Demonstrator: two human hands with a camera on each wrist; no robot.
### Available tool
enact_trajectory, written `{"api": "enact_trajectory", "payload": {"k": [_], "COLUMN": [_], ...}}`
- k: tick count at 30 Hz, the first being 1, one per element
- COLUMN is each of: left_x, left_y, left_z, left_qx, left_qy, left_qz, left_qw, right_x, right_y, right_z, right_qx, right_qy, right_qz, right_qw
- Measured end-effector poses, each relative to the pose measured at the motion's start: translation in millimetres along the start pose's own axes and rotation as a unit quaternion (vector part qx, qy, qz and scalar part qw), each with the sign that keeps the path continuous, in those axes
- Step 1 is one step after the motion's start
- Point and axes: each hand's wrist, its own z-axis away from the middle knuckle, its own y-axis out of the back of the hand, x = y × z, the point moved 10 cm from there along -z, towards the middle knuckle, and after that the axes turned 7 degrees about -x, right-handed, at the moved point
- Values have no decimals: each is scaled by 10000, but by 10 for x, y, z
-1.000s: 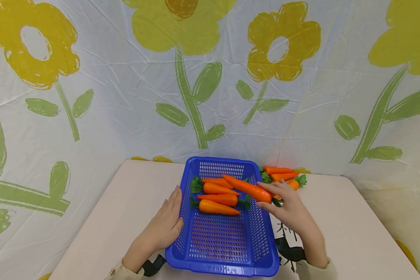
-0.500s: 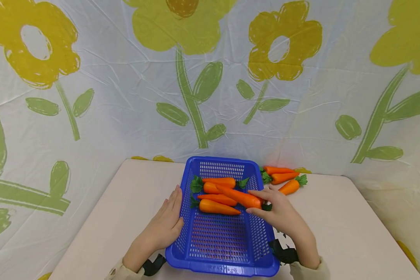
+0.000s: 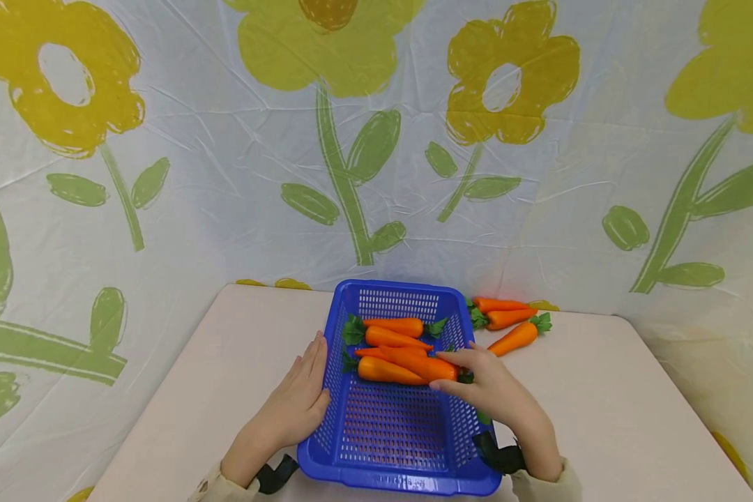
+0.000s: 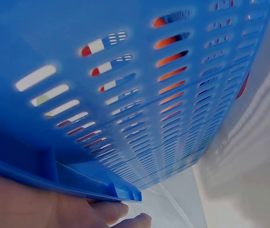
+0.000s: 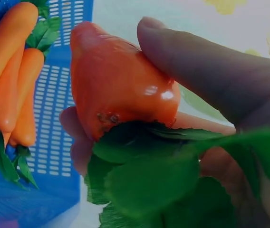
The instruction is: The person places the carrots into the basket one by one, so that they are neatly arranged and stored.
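A blue plastic basket [image 3: 401, 482] with slotted walls stands on the table. My left hand [image 3: 291, 404] rests along its left side with straight fingers. In the left wrist view, the fingers [image 4: 109, 211] lie just below the basket's rim. My right hand [image 3: 496, 390] pinches a carrot [image 3: 423, 364] near its leafy end, over the basket's right half. Its tip points left, above other carrots [image 3: 394, 337] lying crosswise in the basket. The right wrist view shows the thumb on one side of the held carrot [image 5: 120, 80], with green leaves [image 5: 149, 173] covering part of the palm.
Beyond the basket's right wall, several carrots [image 3: 514, 339] with green tops lie on the pale table [image 3: 609, 397]. A white cloth with printed flowers [image 3: 511, 209] hangs behind the table. Dark bands [image 3: 500, 457] circle both wrists.
My right hand has moved left and toward me with the carrot, lowering it onto or just above the front carrots. The left hand has stayed at the basket's side.
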Motion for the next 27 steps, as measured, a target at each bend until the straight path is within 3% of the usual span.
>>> {"api": "enact_trajectory", "payload": {"k": [6,14,27], "left_x": [8,-4,-9], "left_y": [7,0,0], "left_z": [-6,-2,-4], "left_qx": [-37,-47,-59], "left_qy": [12,38,40], "left_qz": [39,61,142], "left_qw": [10000,10000,9999], "right_x": [-16,-79,-313], "right_y": [-101,-200,-301], "right_z": [-49,-108,-269], "right_qx": [-243,-578,-1030], "right_qy": [12,-23,437], "right_qz": [65,556,1100], "right_qw": [9997,9968,9876]}}
